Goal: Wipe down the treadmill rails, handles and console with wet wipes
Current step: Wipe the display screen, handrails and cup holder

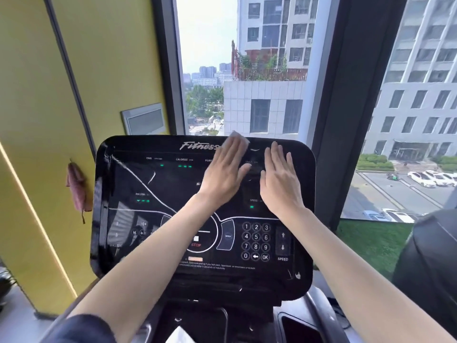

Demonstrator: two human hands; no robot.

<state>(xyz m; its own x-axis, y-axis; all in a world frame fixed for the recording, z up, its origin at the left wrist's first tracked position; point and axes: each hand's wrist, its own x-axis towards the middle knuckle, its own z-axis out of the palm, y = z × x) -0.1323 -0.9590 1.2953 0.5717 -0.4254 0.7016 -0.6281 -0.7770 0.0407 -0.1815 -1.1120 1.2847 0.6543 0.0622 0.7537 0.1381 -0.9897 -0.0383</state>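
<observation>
Far left of the left hand, a yellow wall with a slanting light strip, a grey framed panel and a hanging reddish scrap, perhaps a cloth. Beyond both hands, tall windows full of hazy daylight and grey tower blocks. Right of the right hand, a dark window post; past it, parked cars far below. Lower right, green turf along the glass.

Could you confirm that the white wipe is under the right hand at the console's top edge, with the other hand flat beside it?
Not quite: the head view shows the wipe under the left hand; the right hand lies flat beside it.
</observation>
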